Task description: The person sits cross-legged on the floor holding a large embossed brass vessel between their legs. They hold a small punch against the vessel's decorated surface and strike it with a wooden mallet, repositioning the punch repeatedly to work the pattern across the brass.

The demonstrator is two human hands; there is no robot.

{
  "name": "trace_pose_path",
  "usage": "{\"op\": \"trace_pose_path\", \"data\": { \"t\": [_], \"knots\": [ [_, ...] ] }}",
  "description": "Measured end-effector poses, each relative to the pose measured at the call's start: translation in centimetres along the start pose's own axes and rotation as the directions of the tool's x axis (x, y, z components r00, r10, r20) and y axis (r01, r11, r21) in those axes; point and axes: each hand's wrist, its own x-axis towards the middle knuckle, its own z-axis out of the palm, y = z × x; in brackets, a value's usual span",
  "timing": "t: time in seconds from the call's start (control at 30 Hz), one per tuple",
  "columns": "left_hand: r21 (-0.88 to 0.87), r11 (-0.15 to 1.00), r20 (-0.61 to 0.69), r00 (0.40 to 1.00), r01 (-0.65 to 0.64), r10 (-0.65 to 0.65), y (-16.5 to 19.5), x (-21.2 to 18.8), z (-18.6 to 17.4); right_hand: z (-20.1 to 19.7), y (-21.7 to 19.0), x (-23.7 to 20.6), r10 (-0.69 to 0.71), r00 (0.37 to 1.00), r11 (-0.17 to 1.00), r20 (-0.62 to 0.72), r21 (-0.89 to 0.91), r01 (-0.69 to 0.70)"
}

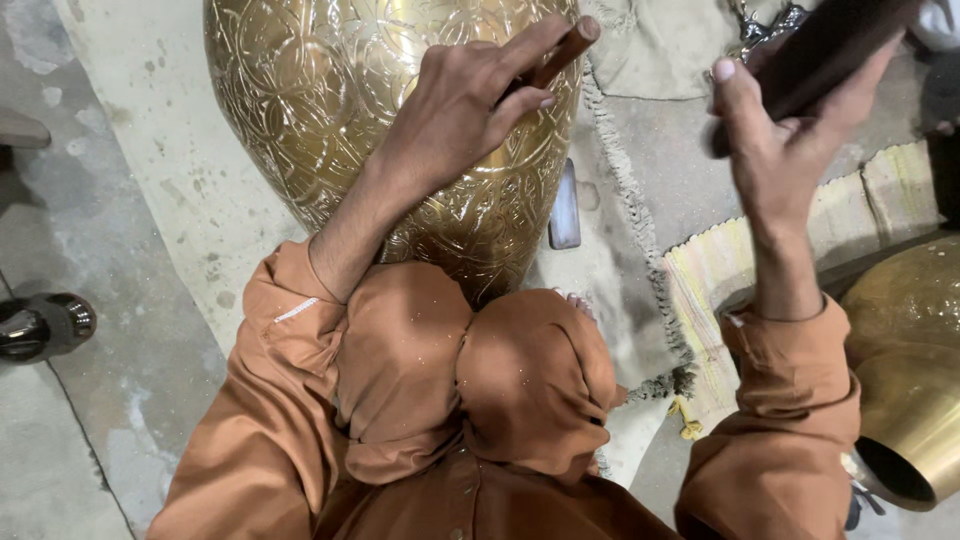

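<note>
A large engraved brass vessel (300, 110) lies on its side in front of my knees. My left hand (465, 105) rests on its surface and grips a thin brown chisel-like tool (565, 50) pressed against the metal. My right hand (775, 150) is raised to the right, closed around the dark wooden handle of a mallet (820, 50), which looks blurred. The mallet's head is out of view.
A second brass vessel (910, 380) sits at the lower right. A fringed cloth mat (640, 210) and a striped rug (700, 290) cover the concrete floor. A small flat metal tool (565, 205) lies beside the vessel. A dark sandal (40, 325) is at left.
</note>
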Motion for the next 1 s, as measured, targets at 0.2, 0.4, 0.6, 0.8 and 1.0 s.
{"op": "trace_pose_path", "data": {
  "t": [0.2, 0.4, 0.6, 0.8, 1.0],
  "knots": [
    [-0.037, 0.999, 0.000, 1.000, -0.011, 0.011, -0.7, -0.2, 0.5, 0.9, -4.2, 1.8, 0.210, 0.978, 0.920, 0.008, 0.337, -0.200],
    [-0.052, 0.999, -0.008, 1.000, -0.007, 0.006, -0.6, -0.1, 0.6, -0.7, -8.3, 3.8, -0.100, 0.992, 0.993, 0.083, -0.051, 0.105],
    [-0.038, 0.999, 0.002, 1.000, 0.018, -0.018, -0.5, -0.2, 0.6, -1.4, -5.8, 2.4, -0.031, 0.984, 0.977, 0.178, -0.204, 0.068],
    [0.010, 1.000, -0.050, 0.999, -0.003, 0.004, -0.6, 0.0, 1.3, -0.6, -3.2, 1.1, -0.049, 0.953, 0.711, 0.300, -0.659, 0.244],
    [0.050, 0.999, -0.063, 0.998, -0.022, 0.025, -0.8, -0.4, 1.5, -1.1, -5.5, 2.8, 0.183, 0.982, 0.975, -0.036, 0.131, -0.177]
  ]
}}
